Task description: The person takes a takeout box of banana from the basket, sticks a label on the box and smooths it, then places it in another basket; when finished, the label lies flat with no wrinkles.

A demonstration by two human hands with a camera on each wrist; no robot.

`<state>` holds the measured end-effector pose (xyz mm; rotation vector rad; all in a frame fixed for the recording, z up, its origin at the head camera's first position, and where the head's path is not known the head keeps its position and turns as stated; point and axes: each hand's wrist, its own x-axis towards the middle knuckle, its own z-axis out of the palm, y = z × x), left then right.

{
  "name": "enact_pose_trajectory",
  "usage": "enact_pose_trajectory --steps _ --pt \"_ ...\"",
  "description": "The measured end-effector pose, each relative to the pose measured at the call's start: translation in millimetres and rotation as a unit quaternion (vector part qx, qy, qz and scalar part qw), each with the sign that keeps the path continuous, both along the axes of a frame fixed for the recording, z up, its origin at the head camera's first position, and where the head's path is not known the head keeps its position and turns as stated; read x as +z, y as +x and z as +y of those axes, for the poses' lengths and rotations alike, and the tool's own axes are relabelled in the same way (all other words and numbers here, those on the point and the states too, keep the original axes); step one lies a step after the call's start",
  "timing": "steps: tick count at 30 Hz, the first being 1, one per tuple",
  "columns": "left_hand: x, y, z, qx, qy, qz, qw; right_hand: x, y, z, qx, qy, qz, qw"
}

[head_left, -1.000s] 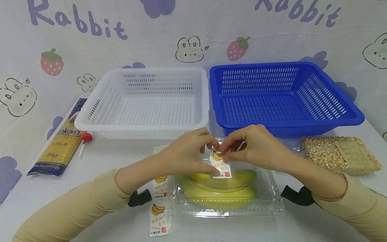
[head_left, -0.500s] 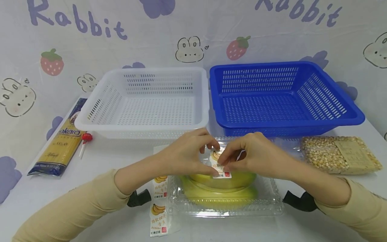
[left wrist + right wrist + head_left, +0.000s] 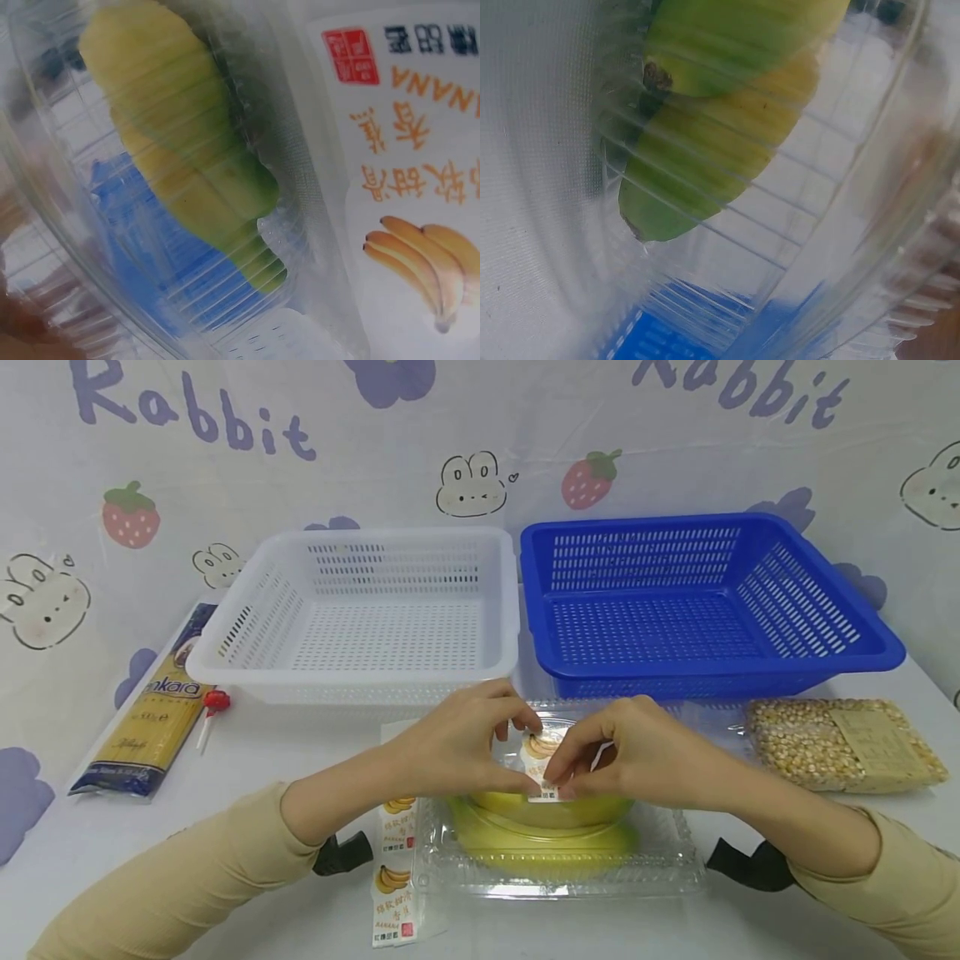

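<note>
A banana sticker lies on the lid of a clear plastic clamshell box at the front middle. Yellow-green bananas are inside it, seen through the ribbed wall in both wrist views. My left hand rests at the sticker's left edge, thumb near its lower corner and bent fingers near the top. With bent fingertips, my right hand presses the sticker's lower right part. Left of the box lies a strip of banana stickers, close up in the left wrist view. Fingertip contact is partly hidden.
Behind the box stand a white basket and a blue basket. A pasta packet and a red lollipop lie at the left. A pack of corn kernels sits at the right.
My right fingertips have moved down the sticker from its upper right to its lower right part. My left hand has hardly moved, and the box stays in place.
</note>
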<state>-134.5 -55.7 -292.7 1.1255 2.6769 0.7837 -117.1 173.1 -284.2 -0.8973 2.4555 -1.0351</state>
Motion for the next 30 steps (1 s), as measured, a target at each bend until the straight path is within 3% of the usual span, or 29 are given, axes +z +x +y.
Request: enact_pose_trajectory --steps 6,15,23,30 --pt "-0.5 -0.4 -1.8 0.004 0.012 0.002 0.9999 0.7 -3.2 1 -0.003 -0.014 -0.021 0.9997" --pt "0.7 -0.1 -10.6 0.005 0.041 -0.010 0.9991 1.3 -7.1 6 -0.038 -0.005 -0.009 0.9992" --pt "3.5 -2.1 -31.8 0.057 0.110 -0.078 0.9892 6.1 -12.5 17 -0.067 -0.012 -0.004 0.9977" --pt "12.9 -5.7 -53.9 0.113 0.116 -0.162 0.9735 15.9 -14.9 30 -0.100 -0.016 0.011 0.9948"
